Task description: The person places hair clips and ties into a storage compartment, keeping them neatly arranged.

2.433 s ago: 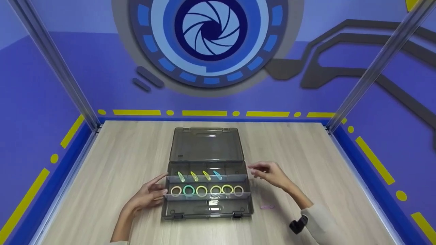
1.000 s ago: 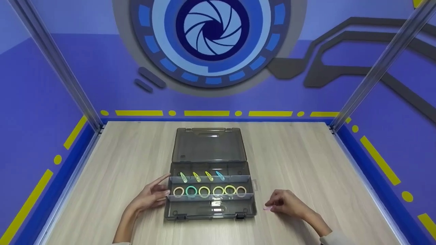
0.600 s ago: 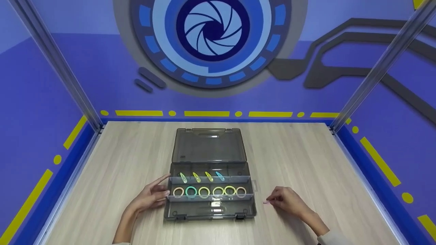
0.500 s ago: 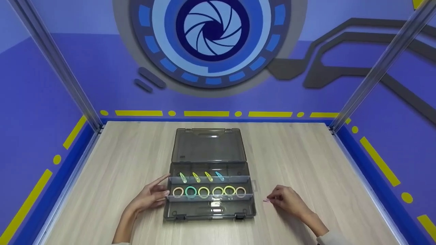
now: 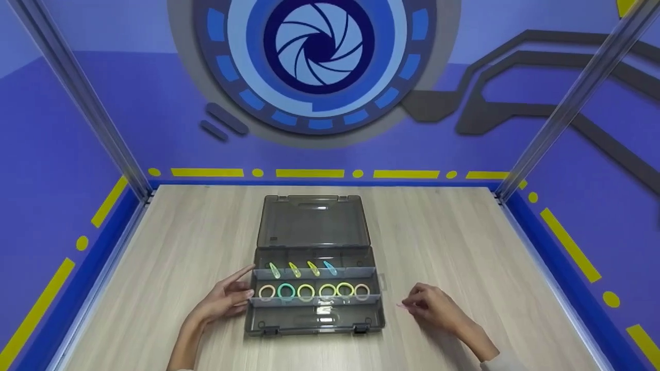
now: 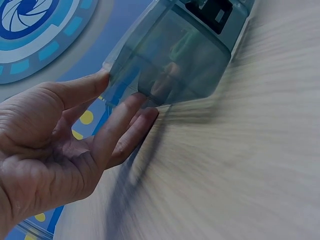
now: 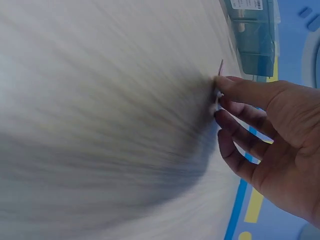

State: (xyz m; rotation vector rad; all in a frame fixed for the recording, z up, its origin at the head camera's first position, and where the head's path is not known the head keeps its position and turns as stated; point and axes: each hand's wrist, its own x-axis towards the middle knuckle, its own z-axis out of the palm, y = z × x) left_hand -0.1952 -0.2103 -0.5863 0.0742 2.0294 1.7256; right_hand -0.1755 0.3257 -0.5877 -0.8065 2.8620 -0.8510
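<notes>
A dark see-through plastic box [image 5: 299, 320] stands on the table with its lid [image 5: 314, 221] folded back. Several snap hair clips [image 5: 294, 269], green, yellow and blue, lie across its back row. Small ring hair ties [image 5: 279, 292] in several colours line the middle row. My left hand [image 5: 219, 300] rests its fingertips against the box's left end; in the left wrist view the thumb and fingers touch that wall [image 6: 200, 75]. Right of the box, my right hand [image 5: 435, 307] pinches a pink hair clip [image 7: 221, 67] between thumb and fingertips, close over the table.
Two dark latches [image 5: 361, 328] sit on the box's front edge. A small clear piece [image 5: 382, 281] lies close to its right end. Blue printed panels [image 5: 412, 154] wall in the wooden table [image 5: 438, 221] at the back and sides.
My right hand has come down from beside the box's right end to the pink hair clip and taken hold of it, then shifted slightly away from me. My left hand stays at the box.
</notes>
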